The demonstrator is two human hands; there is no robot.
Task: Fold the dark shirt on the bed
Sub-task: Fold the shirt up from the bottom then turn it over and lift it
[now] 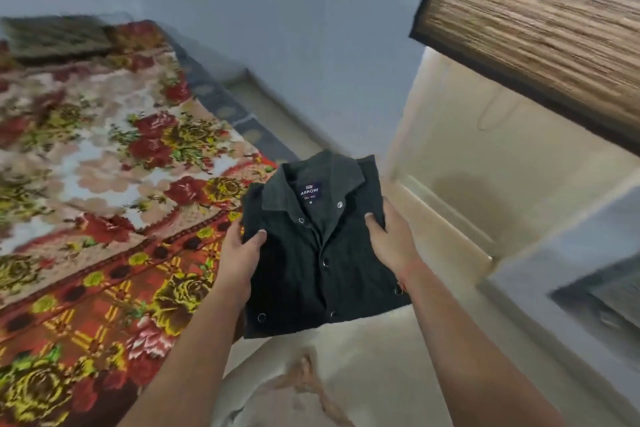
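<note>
Bed [104,166], floral cover, at left. Left hand [239,250]: grip closed on the shirt's left edge, thumb on top, fingers hidden beneath. Dark shirt [311,274]: folded into a compact rectangle, collar showing, held in the air just off the bed's corner. Right hand [393,239]: same pinch on the right edge. Judged light, soft and floppy; best supported from under both sides, or the folds slump.

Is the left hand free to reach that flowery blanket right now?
Probably not yet: the left hand grips the folded dark shirt with the right hand. The blanket lies just beside it, nothing between.
</note>
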